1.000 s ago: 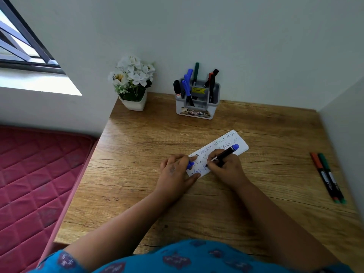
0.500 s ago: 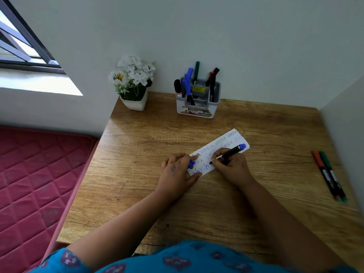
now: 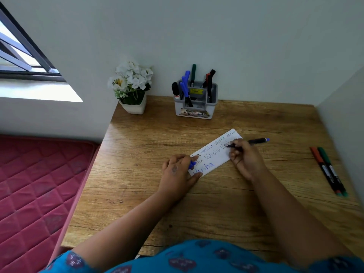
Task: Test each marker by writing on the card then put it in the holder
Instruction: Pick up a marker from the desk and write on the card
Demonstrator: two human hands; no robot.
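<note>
— Where was the marker (image 3: 254, 142)?
— In my right hand (image 3: 245, 158), fingers curled round it, tip on the far end of the card (image 3: 215, 152), which lay on the wooden desk (image 3: 226, 203).
— And the left hand (image 3: 178, 172)?
— It pressed the card's near end and pinched a blue cap (image 3: 192, 164).
— The holder (image 3: 196, 101)?
— At the back by the wall, several markers in it; flowers (image 3: 132, 83) to its left, two more markers (image 3: 328, 171) lying well to the right.
</note>
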